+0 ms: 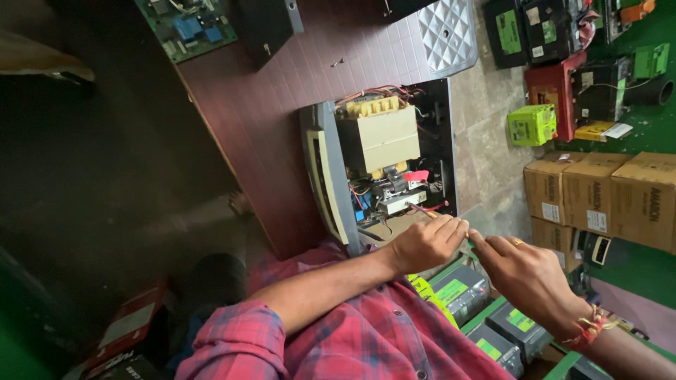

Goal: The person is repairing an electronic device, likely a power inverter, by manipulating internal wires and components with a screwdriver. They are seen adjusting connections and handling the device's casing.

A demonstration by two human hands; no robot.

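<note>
Nearest the camera, a red plaid sleeve [338, 338] is seen, from which the left hand [426, 243] is stretched with fingers curled shut around a thin screwdriver [424, 211]. Its long axis is pointed up and to the left, the tip set inside the opened power unit [384, 165] on the brown table [282, 91], just beyond the fingers. Further right, the right hand [524, 271], loosely bent and holding nothing visible, is kept just beside the left, farther from the unit.
</note>
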